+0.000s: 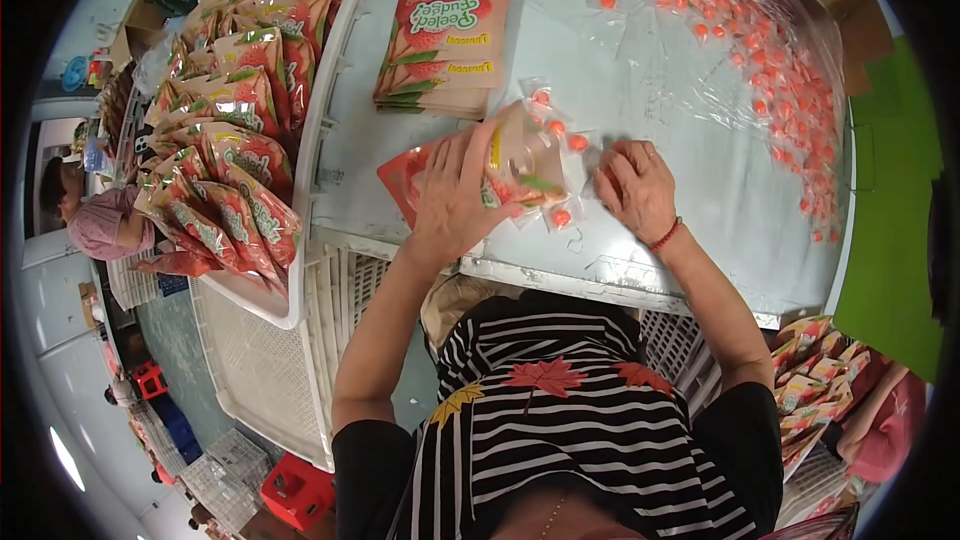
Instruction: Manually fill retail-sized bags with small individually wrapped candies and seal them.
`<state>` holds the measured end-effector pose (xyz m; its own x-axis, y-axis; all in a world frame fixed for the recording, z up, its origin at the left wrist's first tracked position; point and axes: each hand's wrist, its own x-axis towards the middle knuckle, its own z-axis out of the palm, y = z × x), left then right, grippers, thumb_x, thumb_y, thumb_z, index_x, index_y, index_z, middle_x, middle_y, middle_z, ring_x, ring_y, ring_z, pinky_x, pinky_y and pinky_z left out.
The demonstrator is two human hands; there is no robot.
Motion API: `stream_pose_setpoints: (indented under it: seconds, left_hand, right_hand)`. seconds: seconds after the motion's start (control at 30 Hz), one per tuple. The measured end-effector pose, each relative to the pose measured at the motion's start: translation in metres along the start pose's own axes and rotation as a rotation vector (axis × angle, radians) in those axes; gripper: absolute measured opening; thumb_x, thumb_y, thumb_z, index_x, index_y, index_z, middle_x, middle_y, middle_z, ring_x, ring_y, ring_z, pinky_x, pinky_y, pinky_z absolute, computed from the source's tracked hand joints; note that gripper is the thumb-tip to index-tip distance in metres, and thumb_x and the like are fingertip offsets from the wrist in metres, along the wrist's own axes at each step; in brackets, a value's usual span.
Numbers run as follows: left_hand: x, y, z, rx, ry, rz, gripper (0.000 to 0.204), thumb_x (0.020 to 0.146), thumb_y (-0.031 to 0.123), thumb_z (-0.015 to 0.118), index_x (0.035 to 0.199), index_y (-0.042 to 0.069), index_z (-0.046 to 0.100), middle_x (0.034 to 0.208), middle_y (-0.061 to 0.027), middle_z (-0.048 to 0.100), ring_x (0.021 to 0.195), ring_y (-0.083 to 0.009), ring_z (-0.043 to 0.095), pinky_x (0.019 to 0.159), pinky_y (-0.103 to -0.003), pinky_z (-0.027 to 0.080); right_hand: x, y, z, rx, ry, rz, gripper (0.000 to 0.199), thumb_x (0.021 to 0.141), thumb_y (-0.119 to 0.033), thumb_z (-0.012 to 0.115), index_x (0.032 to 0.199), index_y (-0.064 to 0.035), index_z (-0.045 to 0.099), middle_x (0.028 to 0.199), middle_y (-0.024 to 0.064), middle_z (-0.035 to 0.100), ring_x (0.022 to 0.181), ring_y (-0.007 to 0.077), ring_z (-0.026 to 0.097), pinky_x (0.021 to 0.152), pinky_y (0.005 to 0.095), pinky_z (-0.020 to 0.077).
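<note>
My left hand [455, 190] is closed around a red and beige pouch [525, 152], which lies tilted on the metal table with its mouth toward my right hand. Several small red candies [578, 142] in clear wrappers lie beside the pouch's mouth, and one more wrapped candy [561, 219] is nearer to me. Just right of these, my right hand [640, 190] hovers low over the table or rests on it, its fingers curled in. Whatever those fingers may hold is hidden. Beyond my left hand lies a stack of flat pouches [450, 15].
A large heap of wrapped red candies [770, 80] spreads over clear plastic at the far right of the table [690, 170]. To the left stands a white crate [318, 130] with filled pouches [250, 155]. More filled pouches [815, 370] and another person's arm [875, 405] are at the lower right.
</note>
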<state>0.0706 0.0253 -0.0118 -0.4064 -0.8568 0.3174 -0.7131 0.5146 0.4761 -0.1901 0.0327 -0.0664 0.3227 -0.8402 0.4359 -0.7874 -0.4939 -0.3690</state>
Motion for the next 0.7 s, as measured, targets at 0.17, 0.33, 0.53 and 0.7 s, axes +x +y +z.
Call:
stream_pose_setpoints:
  seconds: [0.17, 0.33, 0.53, 0.7]
  left_hand:
    - [0.014, 0.009, 0.003, 0.034, -0.053, -0.012, 0.103, 0.052, 0.023, 0.085, 0.136, 0.001, 0.030, 0.124, -0.0201, 0.048, 0.113, -0.0385, 0.047, 0.097, -0.046, 0.037]
    - [0.025, 0.012, 0.002, 0.034, -0.084, 0.134, 0.102, 0.050, 0.022, 0.085, 0.135, 0.001, 0.031, 0.124, -0.0200, 0.047, 0.113, -0.0380, 0.046, 0.097, -0.045, 0.037]
    - [0.027, 0.020, 0.015, -0.008, -0.039, 0.087, 0.101, 0.055, 0.029, 0.083, 0.135, -0.001, 0.029, 0.122, -0.0212, 0.047, 0.112, -0.0382, 0.046, 0.097, -0.046, 0.037]
    - [0.033, 0.028, 0.026, -0.107, -0.008, -0.020, 0.100, 0.059, 0.026, 0.083, 0.137, 0.000, 0.026, 0.126, -0.0227, 0.043, 0.116, -0.0391, 0.043, 0.099, -0.047, 0.034]
  right_hand:
    - [0.019, 0.003, 0.000, 0.205, 0.163, 0.294, 0.017, 0.076, -0.011, 0.067, 0.089, -0.0023, 0.060, 0.080, 0.0089, 0.060, 0.065, 0.0238, 0.059, 0.055, 0.0314, 0.0491]
    - [0.066, -0.033, -0.023, 0.243, 0.131, 0.018, 0.013, 0.076, -0.008, 0.064, 0.088, -0.0044, 0.061, 0.073, 0.0107, 0.059, 0.062, 0.0251, 0.061, 0.053, 0.0315, 0.0491]
    - [0.086, -0.040, -0.017, 0.406, -0.177, 0.188, 0.019, 0.086, -0.017, 0.050, 0.091, 0.0002, 0.057, 0.079, 0.0187, 0.060, 0.067, 0.0370, 0.058, 0.062, 0.0411, 0.0466]
    - [0.100, -0.044, -0.005, 0.555, -0.039, 0.295, 0.033, 0.096, -0.023, 0.034, 0.095, 0.0024, 0.055, 0.085, 0.0253, 0.059, 0.076, 0.0410, 0.056, 0.069, 0.0439, 0.0455]
